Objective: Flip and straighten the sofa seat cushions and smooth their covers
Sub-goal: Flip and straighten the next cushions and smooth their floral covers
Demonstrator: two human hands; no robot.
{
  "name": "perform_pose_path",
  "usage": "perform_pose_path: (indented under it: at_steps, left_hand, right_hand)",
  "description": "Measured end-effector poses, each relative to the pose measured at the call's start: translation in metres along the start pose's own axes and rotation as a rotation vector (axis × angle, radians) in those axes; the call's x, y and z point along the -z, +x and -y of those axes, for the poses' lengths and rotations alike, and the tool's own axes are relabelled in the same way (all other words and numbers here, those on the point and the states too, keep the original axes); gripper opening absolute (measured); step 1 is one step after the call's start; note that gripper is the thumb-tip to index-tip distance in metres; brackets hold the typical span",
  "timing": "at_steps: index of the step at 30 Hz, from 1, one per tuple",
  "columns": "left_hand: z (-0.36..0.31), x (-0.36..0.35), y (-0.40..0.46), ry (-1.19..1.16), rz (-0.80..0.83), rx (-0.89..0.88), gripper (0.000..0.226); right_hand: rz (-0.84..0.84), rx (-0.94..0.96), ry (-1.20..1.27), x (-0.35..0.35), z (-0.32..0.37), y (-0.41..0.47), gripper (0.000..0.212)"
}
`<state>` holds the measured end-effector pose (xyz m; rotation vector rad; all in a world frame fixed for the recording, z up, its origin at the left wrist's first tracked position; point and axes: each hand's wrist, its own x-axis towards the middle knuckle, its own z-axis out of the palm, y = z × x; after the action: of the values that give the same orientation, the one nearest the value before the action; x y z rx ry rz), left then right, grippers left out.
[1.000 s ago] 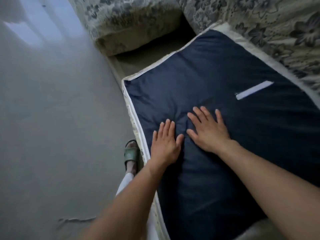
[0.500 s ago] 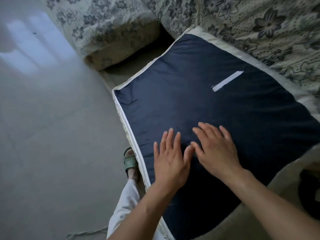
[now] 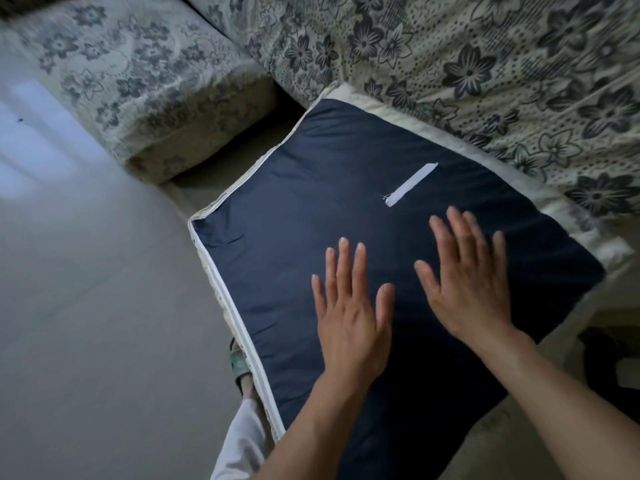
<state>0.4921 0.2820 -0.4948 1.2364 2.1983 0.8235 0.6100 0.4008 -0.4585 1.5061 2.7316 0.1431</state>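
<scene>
Cushion (image 3: 311, 188) lies on the sofa seat with its dark navy underside up, the far edge against the floral backrest (image 3: 485, 64) and the near-left corner jutting out over the floor (image 3: 86, 306). A white strip (image 3: 412, 184) sits on the navy cloth, and white piping (image 3: 225, 296) runs along the left edge.

Both hands are flat on the cover with fingers straight and spread: the left hand (image 3: 349, 317) near the middle, the right hand (image 3: 467, 289) just beside it, fingertips close to the strip. Neither grips anything.

This looks to me like the smoothing step, palms pressing the cloth. Faint creases show near the left corner. The cushion sits skewed to the seat, so I would judge it is not yet straightened. A gap shows between it and the other floral cushion (image 3: 138, 81) on the left.

Next would likely call for sweeping the palms outward toward the edges, then taking hold of an edge to square it or turn it over.
</scene>
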Motion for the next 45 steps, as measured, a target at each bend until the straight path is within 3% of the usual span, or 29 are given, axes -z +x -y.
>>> perform_pose_path:
  at_steps: [3, 4, 5, 8, 10, 11, 14, 15, 17, 20, 22, 24, 26, 29, 32, 34, 37, 39, 40, 43, 45]
  left_hand:
    - [0.012, -0.027, 0.002, 0.180, 0.225, -0.077, 0.074]
    - [0.011, -0.025, 0.005, 0.197, 0.279, -0.064, 0.079]
    - [0.006, -0.020, 0.012, 0.168, 0.301, -0.042, 0.085]
    - [-0.013, 0.008, 0.047, -0.009, 0.068, 0.036, 0.082]
    - [-0.009, 0.003, 0.071, -0.096, -0.056, 0.033, 0.075]
    - [-0.002, -0.003, 0.078, -0.076, -0.027, -0.005, 0.073]
    - [0.019, -0.022, 0.085, 0.107, 0.275, -0.095, 0.065]
    - [0.023, -0.023, 0.090, 0.126, 0.328, -0.090, 0.063]
    - [0.019, -0.011, 0.102, 0.048, 0.288, -0.052, 0.060]
    - [0.012, 0.012, 0.144, -0.104, 0.027, 0.015, 0.071]
    - [0.027, 0.004, 0.168, -0.111, -0.050, 0.009, 0.071]
    - [0.043, -0.014, 0.176, -0.008, 0.049, -0.059, 0.076]
    - [0.056, -0.025, 0.178, 0.099, 0.198, -0.088, 0.087]
    - [0.056, -0.013, 0.193, 0.050, 0.270, -0.002, 0.080]
    - [0.061, 0.005, 0.230, 0.002, 0.049, 0.072, 0.070]
    - [0.077, 0.000, 0.253, 0.016, 0.057, 0.100, 0.072]
    - [0.092, -0.010, 0.259, 0.107, 0.282, 0.072, 0.086]
    - [0.094, -0.005, 0.262, 0.087, 0.329, 0.092, 0.093]
    - [0.093, 0.002, 0.268, 0.052, 0.291, 0.109, 0.091]
    - [0.102, 0.018, 0.308, -0.017, -0.053, 0.159, 0.078]
    - [0.120, 0.015, 0.333, -0.029, -0.057, 0.215, 0.066]
  right_hand:
    - [0.324, -0.048, -0.122, -0.025, -0.007, -0.013, 0.073]
    - [0.340, -0.076, -0.105, -0.024, -0.006, -0.007, 0.071]
    - [0.266, -0.091, -0.066, -0.019, -0.004, 0.003, 0.067]
    - [-0.115, -0.079, 0.065, -0.002, 0.009, 0.040, 0.056]
    - [-0.156, -0.051, 0.095, -0.006, 0.014, 0.057, 0.058]
    - [-0.079, -0.042, 0.067, -0.013, 0.017, 0.062, 0.063]
    - [0.260, -0.065, -0.126, -0.042, 0.018, 0.065, 0.070]
    - [0.272, -0.091, -0.129, -0.043, 0.018, 0.073, 0.067]
    - [0.078, -0.096, -0.017, -0.031, 0.022, 0.097, 0.056]
    - [-0.185, -0.070, 0.205, -0.020, 0.032, 0.142, 0.050]
    - [-0.044, -0.033, 0.129, -0.031, 0.038, 0.159, 0.058]
    - [0.268, -0.010, -0.066, -0.049, 0.039, 0.159, 0.068]
    - [0.393, -0.055, -0.141, -0.058, 0.040, 0.164, 0.068]
    - [0.092, -0.068, -0.045, -0.051, 0.057, 0.187, 0.056]
    - [-0.093, -0.012, 0.075, -0.057, 0.073, 0.217, 0.055]
    - [0.053, 0.028, 0.012, -0.069, 0.078, 0.228, 0.064]
    - [0.334, 0.032, -0.121, -0.088, 0.077, 0.230, 0.070]
    - [0.322, 0.003, -0.115, -0.082, 0.081, 0.239, 0.065]
    - [0.239, 0.007, -0.098, -0.076, 0.086, 0.247, 0.060]
    - [-0.029, 0.060, 0.034, -0.073, 0.103, 0.280, 0.054]
    - [0.062, 0.116, 0.032, -0.082, 0.110, 0.294, 0.063]
